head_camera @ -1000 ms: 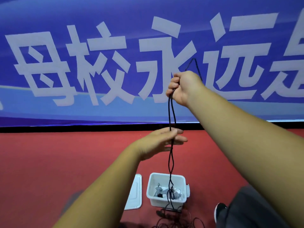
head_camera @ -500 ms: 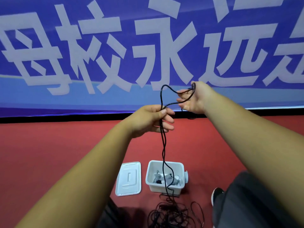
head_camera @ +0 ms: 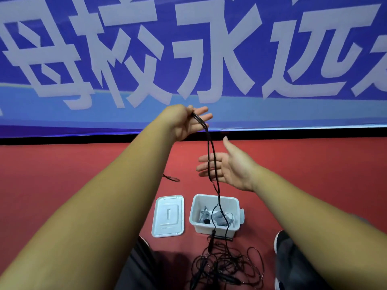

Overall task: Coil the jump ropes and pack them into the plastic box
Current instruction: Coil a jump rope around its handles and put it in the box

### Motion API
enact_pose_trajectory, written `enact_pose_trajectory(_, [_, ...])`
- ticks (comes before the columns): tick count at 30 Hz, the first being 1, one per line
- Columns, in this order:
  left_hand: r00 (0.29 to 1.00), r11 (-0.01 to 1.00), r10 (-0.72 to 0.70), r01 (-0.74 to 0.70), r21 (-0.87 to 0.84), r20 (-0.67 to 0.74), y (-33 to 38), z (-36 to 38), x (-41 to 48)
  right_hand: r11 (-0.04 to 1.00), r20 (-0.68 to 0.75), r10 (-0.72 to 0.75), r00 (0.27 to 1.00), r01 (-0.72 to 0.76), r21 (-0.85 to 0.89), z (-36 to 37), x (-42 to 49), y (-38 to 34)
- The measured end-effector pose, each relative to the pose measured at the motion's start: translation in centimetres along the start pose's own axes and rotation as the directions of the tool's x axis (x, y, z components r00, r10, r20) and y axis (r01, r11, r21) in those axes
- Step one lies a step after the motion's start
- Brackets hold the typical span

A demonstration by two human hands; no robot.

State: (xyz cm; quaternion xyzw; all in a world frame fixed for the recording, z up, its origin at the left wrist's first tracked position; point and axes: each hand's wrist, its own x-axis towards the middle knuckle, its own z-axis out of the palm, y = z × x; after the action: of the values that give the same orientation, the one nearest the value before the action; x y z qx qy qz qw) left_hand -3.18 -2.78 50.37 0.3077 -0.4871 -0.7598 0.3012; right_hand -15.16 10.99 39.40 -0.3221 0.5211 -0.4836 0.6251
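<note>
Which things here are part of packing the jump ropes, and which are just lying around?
Job: black rope, held by the left hand; right hand; rope pile; plastic box; lid.
Just there: blue banner; small black loop; shoe.

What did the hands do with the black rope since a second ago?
The left hand took hold of the jump rope and lifted it high. The right hand let go, dropped lower and opened. The plastic box and its lid stayed on the floor.
</note>
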Motion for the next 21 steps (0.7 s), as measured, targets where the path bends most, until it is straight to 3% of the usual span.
enact_pose_trajectory(6, [0.996, 0.992, 0.012, -0.024, -0.125, -0.094, -0.2, -3.2, 2.5, 0.983, -0.062, -0.163, 0.985, 0.168, 0.074, 1.9, 0.1, -0.5])
enact_pose_trajectory(9, [0.992, 0.995, -0.088, 0.084, -0.046, -0.09, -2.1, -4.8, 3.1, 0.97, -0.094, -0.142, 0.985, 0.157, 0.183, 2.6, 0.2, -1.9])
enact_pose_trajectory(14, [0.916, 0.919, -0.378, 0.353, 0.175, 0.133, -7.8, -6.4, 1.8, 0.846, -0.162, -0.131, 0.978, 0.195, 0.496, 2.8, 1.1, -4.6])
enact_pose_trajectory(18, [0.819, 0.887, -0.448, 0.355, 0.296, 0.359, -12.1, -5.9, 0.1, 0.737, -0.255, -0.116, 0.96, 0.255, 0.626, 2.1, 1.9, -6.9])
enact_pose_trajectory(21, [0.805, 0.9, -0.426, 0.332, 0.282, 0.412, -14.3, -6.0, 0.0, 0.658, -0.329, -0.112, 0.938, 0.318, 0.682, 0.9, 2.5, -8.8])
